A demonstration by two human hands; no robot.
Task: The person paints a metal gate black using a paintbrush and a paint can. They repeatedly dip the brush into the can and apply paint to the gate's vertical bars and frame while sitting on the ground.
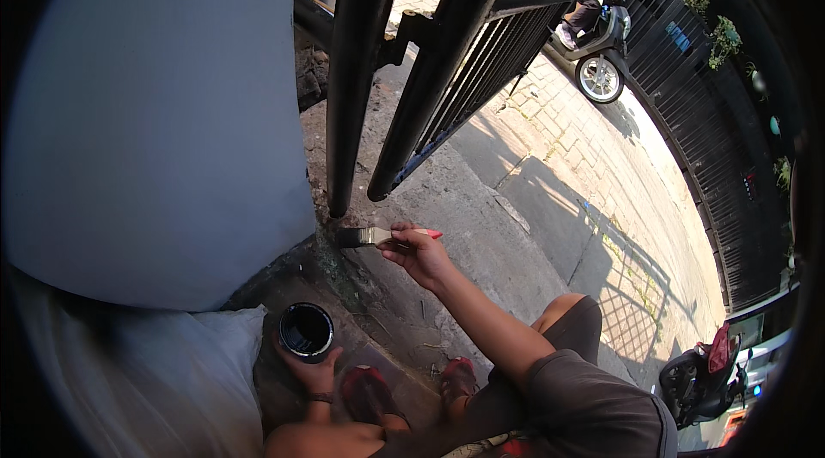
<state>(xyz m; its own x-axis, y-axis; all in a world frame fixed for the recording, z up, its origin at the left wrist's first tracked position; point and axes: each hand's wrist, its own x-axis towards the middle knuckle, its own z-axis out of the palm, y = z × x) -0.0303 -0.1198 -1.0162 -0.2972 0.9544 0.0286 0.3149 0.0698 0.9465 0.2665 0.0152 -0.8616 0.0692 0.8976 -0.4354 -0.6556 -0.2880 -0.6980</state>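
Between the fingers of my right hand [416,255] is a flat paintbrush [383,237] with a pale handle and a red tip. Its dark bristles point left, close beneath the lower end of a black metal gate post [345,136]. Whether they touch the post or the ground, I cannot tell. My left hand [314,369] grips a round open can [306,330] of black paint from below and the side. To the right of the post hangs the black gate leaf [445,103], joined to it by a hinge [407,36].
A white wall [161,123] rises at the left, with a pale sheet [148,374] below it. My shoes [367,390] rest on the concrete [412,335]. Beyond the gate, a person sits on a scooter [599,61]. Another motorbike [699,374] stands at lower right.
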